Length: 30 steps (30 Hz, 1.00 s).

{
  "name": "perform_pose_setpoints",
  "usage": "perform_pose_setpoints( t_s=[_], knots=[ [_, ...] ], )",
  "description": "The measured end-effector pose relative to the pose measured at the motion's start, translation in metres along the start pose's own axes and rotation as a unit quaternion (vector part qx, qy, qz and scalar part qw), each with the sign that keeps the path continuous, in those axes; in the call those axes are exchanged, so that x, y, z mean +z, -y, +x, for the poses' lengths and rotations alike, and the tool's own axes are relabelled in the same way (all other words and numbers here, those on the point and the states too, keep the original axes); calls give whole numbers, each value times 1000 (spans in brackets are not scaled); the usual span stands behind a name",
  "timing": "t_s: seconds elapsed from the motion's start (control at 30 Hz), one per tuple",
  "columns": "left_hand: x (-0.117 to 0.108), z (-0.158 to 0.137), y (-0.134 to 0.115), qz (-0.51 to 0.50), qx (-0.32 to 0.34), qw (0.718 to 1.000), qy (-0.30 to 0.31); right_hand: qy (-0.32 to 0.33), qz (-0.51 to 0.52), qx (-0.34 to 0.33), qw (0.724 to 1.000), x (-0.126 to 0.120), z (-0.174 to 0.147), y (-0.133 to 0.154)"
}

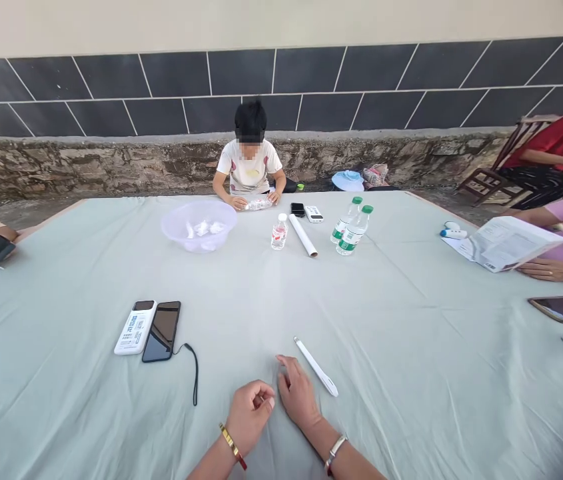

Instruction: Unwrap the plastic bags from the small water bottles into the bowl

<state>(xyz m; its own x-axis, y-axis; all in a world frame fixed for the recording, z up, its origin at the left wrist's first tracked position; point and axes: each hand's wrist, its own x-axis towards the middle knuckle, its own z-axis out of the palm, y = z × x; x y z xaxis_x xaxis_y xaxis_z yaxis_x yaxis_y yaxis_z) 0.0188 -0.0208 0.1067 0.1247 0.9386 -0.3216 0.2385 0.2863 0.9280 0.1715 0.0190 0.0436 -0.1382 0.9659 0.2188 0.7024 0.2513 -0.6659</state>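
My left hand [251,413] rests on the cloth-covered table [241,293] with its fingers loosely curled in and the thumb near the index finger. I see nothing in it. Just to its right, my right hand [299,395] lies palm down, its index finger partly stretched forward and nothing visible in its grasp. A slim white tool [316,367], perhaps a utility knife, lies apart from and just right of that hand. Left of my hands are a black phone [162,332] with a wrist strap and a white power bank [135,328], side by side.
Across the table a person [248,167] handles a clear plastic packet [258,204]. Nearby stand a purple basin [176,230] holding white pieces, a small bottle [279,233], a white paper roll [304,236] and two green-capped bottles [354,232]. At right, another person's hand touches a booklet [516,241].
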Motion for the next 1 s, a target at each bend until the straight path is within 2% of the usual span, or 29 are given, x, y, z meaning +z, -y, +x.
perform_pose_setpoints(
  t_s=[0.1,0.3,0.63,1.0],
  knots=[
    [3,-9,-5,5,9,1000,7,13,-45,-22,999,5,-1,0],
    [0,-26,-8,20,12,1000,-1,30,-84,4,996,7,4,5],
    [4,-43,-20,24,27,999,8,39,-88,15,995,3,6,10],
    [3,-43,-22,31,20,999,14,45,-75,22,996,0,7,13]
  ],
)
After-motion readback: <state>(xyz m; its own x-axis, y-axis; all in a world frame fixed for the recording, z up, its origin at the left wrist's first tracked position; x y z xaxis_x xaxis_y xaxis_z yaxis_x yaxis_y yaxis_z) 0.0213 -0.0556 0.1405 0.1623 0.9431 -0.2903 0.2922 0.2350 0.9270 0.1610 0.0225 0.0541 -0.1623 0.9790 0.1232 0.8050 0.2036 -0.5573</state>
